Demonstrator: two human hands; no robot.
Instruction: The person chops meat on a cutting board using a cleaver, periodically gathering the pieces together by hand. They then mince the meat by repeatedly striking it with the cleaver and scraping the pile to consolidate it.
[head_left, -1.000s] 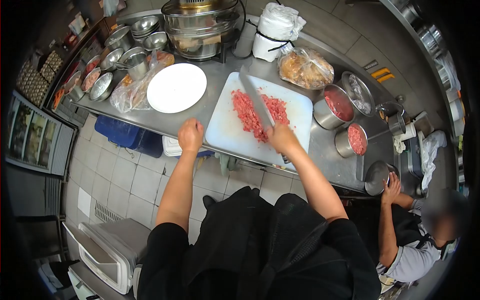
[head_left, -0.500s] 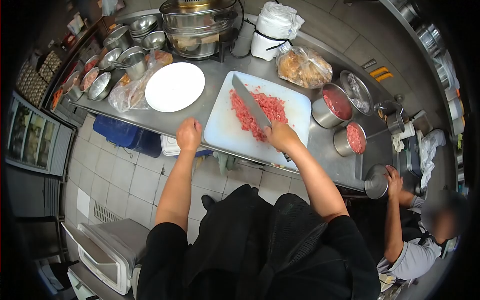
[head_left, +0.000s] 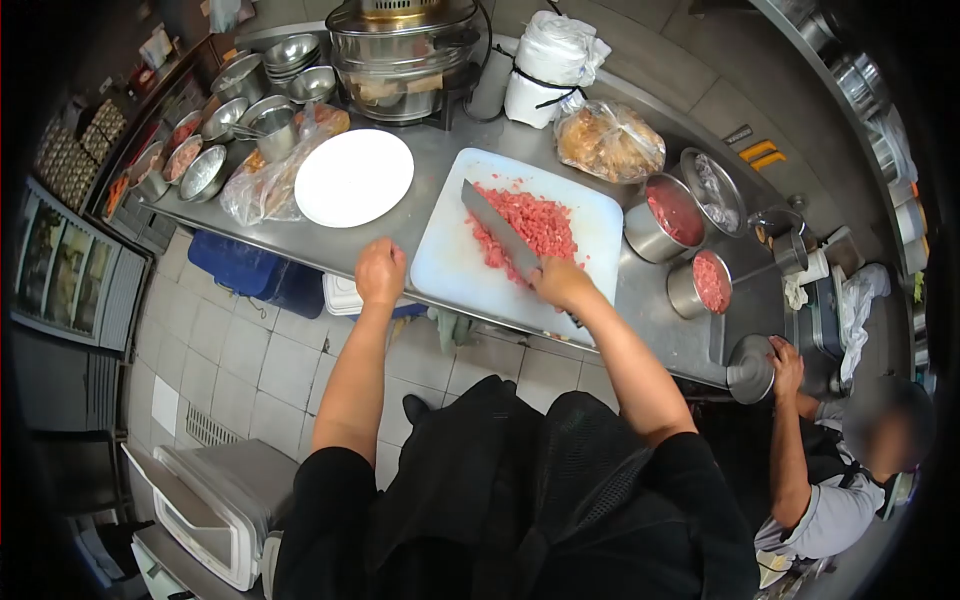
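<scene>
My right hand (head_left: 563, 284) is closed around the handle of a large kitchen knife (head_left: 500, 232). Its blade lies slantwise across the chopped raw meat (head_left: 540, 222), tip toward the far left. Most of the red bits are heaped on the blade's right side, with some along its near left side. Under them is a white cutting board (head_left: 440, 255) on the steel counter. My left hand (head_left: 381, 270) is curled into a fist by the counter's front edge, left of the board, with nothing visible in it. A white oval plate (head_left: 354, 178) lies beyond that fist.
Right of the board stand a steel pot (head_left: 648, 240) of red meat and a smaller pot (head_left: 687, 292) of minced meat. Behind are a tied bag (head_left: 610, 140) and a steamer (head_left: 400, 60). A co-worker's hand (head_left: 787, 366) holds a round metal lid (head_left: 751, 370) at right.
The knife blade has shifted toward me across the board, and more meat now shows on its far right side. My left fist stays in place.
</scene>
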